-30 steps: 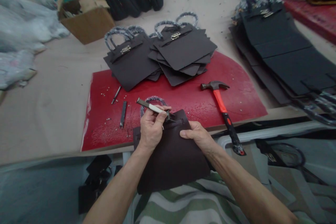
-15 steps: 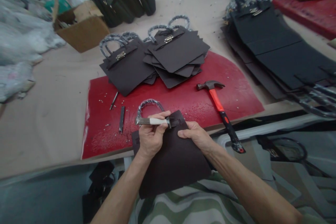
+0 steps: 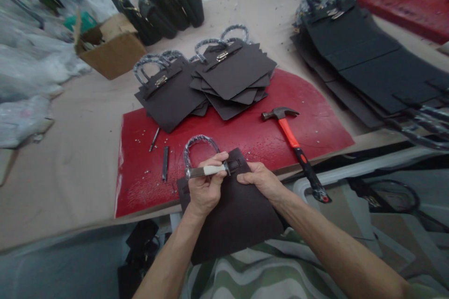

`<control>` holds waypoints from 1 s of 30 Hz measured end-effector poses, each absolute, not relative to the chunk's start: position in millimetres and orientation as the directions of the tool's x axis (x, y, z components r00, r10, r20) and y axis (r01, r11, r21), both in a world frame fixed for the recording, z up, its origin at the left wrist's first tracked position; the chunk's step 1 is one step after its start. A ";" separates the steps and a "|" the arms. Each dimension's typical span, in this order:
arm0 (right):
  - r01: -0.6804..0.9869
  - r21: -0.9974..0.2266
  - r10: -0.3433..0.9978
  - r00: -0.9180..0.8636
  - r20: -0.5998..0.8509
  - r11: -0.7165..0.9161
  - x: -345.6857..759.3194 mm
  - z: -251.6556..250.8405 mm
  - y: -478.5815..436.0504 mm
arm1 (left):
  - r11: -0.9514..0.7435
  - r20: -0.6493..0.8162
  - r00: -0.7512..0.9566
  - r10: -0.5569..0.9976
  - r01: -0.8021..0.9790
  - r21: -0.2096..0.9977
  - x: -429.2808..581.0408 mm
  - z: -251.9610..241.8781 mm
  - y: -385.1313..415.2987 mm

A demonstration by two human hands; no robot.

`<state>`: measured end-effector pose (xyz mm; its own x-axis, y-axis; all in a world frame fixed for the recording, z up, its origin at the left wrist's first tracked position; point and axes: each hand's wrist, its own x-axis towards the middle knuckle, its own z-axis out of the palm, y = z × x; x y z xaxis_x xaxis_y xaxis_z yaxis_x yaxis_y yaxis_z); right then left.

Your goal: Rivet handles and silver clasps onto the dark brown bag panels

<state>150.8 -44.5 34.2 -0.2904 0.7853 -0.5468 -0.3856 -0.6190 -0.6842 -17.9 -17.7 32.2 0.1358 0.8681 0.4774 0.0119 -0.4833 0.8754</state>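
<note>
My left hand is closed round a slim hand tool with a metal end and a white middle section. The tool's right tip touches or lies very near the small strap slot at the top of a dark brown bag panel. What exactly the tip grips is too small to make out. A plastic-wrapped handle arches up from the panel behind my left hand. With thumb on top and fingers underneath, my right hand pinches the panel's upper right edge. The panel tilts over my lap against the table edge.
On the red board lie a claw hammer, its handle past the edge, and two thin metal rods. Stacked bag panels with wrapped handles lie behind. More panels are at right, a cardboard box at left.
The tool in my left hand has tilted, its left end lower and its right tip slightly shifted. My right hand keeps its grip on the panel. The whole view has shifted slightly.
</note>
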 end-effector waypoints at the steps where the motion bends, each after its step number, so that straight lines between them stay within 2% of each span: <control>1: -0.392 -0.675 0.780 -0.286 -0.556 -0.625 150.6 34.3 -44.3 | -0.489 0.482 0.136 0.866 0.018 0.872 -17.9 31.2 -17.7; 12: -0.429 -0.654 0.780 -0.282 -0.558 -0.623 150.2 34.2 -46.0 | -0.508 0.497 0.117 0.860 0.103 0.855 -16.7 28.8 -16.9; 22: -0.514 -0.633 0.814 -0.325 -0.481 -0.579 150.8 30.9 -46.8 | -0.507 0.496 0.110 0.861 0.261 0.822 -19.4 22.8 -24.9; 30: -0.517 -0.646 0.826 -0.301 -0.477 -0.562 146.8 29.3 -47.0 | -0.601 0.618 0.078 0.783 0.356 0.716 -13.0 22.3 -30.6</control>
<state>146.8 -47.0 29.3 -0.3006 0.8257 -0.4773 -0.5174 -0.5616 -0.6457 -13.0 -30.6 22.3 0.0782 0.7825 0.6177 0.3561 -0.6006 0.7159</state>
